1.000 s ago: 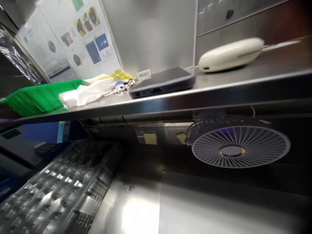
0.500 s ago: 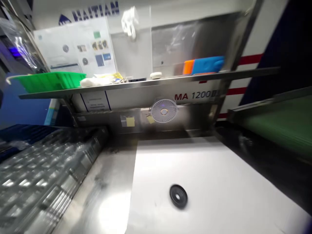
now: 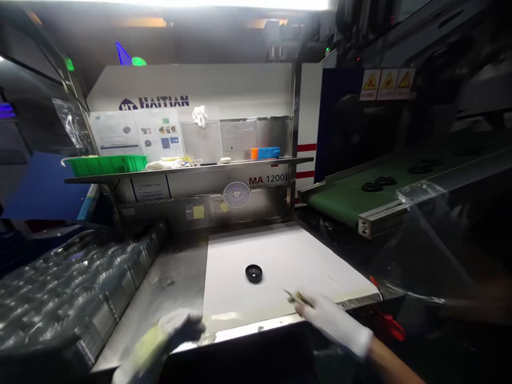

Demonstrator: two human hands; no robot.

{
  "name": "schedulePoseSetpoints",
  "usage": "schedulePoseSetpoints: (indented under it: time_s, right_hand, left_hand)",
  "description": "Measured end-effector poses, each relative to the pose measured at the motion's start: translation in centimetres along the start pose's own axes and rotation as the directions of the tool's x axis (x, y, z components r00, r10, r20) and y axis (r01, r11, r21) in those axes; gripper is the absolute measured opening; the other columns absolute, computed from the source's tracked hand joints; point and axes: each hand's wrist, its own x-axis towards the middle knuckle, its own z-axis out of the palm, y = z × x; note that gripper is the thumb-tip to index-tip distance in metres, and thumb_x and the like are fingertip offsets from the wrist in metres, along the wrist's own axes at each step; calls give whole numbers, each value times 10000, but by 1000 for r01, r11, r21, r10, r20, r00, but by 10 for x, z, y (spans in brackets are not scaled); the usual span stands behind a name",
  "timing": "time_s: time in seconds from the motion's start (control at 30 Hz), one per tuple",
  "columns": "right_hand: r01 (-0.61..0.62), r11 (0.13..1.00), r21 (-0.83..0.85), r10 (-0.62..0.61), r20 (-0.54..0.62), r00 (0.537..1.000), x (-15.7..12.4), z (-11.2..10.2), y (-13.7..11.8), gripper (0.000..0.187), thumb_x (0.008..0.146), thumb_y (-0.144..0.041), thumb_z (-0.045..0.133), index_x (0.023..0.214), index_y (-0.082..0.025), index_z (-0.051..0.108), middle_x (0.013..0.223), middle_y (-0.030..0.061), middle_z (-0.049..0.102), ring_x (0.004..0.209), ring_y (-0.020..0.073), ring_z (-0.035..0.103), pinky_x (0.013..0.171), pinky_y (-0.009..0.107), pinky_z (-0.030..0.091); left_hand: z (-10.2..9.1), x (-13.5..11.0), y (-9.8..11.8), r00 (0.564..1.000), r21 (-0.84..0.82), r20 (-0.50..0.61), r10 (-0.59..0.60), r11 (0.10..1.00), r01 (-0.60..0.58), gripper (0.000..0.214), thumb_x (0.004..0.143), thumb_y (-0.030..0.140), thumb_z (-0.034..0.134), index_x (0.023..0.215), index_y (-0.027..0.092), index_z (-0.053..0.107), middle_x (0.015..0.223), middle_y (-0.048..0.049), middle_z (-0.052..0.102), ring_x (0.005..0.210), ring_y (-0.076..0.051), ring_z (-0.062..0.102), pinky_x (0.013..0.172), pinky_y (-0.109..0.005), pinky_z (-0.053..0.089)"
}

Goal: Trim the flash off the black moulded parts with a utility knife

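Observation:
A round black plastic part (image 3: 254, 273) with a small centre hole lies on the white sheet (image 3: 232, 248) that covers much of the metal bench. My right hand (image 3: 326, 314), in a white glove, is closed around a thin pointed tool (image 3: 291, 296); its exact kind is unclear. The tip points left, to the right of the black part and apart from it. My left hand (image 3: 172, 333) is at the bench's front edge in a pale glove with dark fingers. Motion smears its fingers, so any grip is hidden.
Clear plastic trays (image 3: 96, 288) are stacked at left. A green conveyor (image 3: 340, 197) carries several black round parts at right. At the back are a shelf (image 3: 216, 166) with a green basket (image 3: 108, 165) and a small fan (image 3: 236, 194). Red handles (image 3: 390, 325) hang near the right front.
Both hands have come into view, the right one with the pointed tool. My view has drawn back and swung right, showing the conveyor's parts. The black part still lies on the sheet.

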Motion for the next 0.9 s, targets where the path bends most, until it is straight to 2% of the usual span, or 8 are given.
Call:
schedulePoseSetpoints:
  time_s: [0.1,0.2,0.33,0.4,0.47,0.6,0.77,0.9]
  right_hand:
    - [-36,996,-85,28,-100,995,77,6,-27,189,863,-289,453,774,-162,561,702,10,560,707,167,543,654,268,404]
    - [-87,983,-164,76,-70,995,134,25,-30,186,827,-298,549,708,-156,571,630,-24,525,628,147,526,639,279,409]
    - [-50,984,-169,53,13,999,172,41,-27,97,759,-160,582,663,-146,587,581,-32,541,552,115,506,556,231,375]
    - [11,991,-133,-9,17,1000,178,40,-33,115,748,-116,521,686,-157,609,608,-17,576,571,117,517,530,214,339]
    - [69,992,-103,-69,9,998,179,35,-42,135,747,-121,493,706,-174,610,653,-11,598,606,120,526,530,212,320]
    - [111,991,-74,-113,-30,993,169,21,-57,60,769,-216,530,729,-193,568,691,-10,585,641,136,515,568,228,309]
    - [222,975,21,-215,-179,960,139,10,-49,201,904,-310,362,830,-204,516,811,17,561,705,153,512,640,255,356]
    - [242,966,91,-230,-123,965,122,29,-47,197,875,-209,386,724,-201,511,745,-5,547,693,142,511,627,240,366]
  left_hand:
    - [34,50,10,995,-6,69,66,998,-65,261,716,334,655,911,160,652,926,-116,663,933,-257,604,919,-413,430]
    - [66,109,3,996,-171,-83,23,985,-37,215,737,284,631,903,148,630,934,-124,659,910,-220,617,884,-354,452]
    - [92,166,-15,969,-297,-199,-145,951,82,214,741,216,605,942,150,573,1051,-141,612,943,-213,602,858,-348,451]
    - [106,177,-18,958,-337,-165,-235,926,169,236,733,271,610,933,157,560,1006,-133,619,908,-246,607,822,-420,458]
    - [122,178,-16,943,-394,-28,-332,871,295,247,711,338,624,869,158,562,873,-111,636,828,-275,614,761,-471,467]
    - [144,178,-10,914,-507,90,-396,772,384,148,707,275,626,780,167,555,714,-44,615,711,-218,604,687,-405,487]
    - [125,185,-16,936,-567,105,-337,753,334,160,702,162,579,861,182,591,819,-47,620,707,-187,588,574,-300,467]
    - [107,182,-11,980,-631,46,-196,754,181,49,708,129,550,731,147,589,721,-42,589,687,-187,577,609,-331,480]
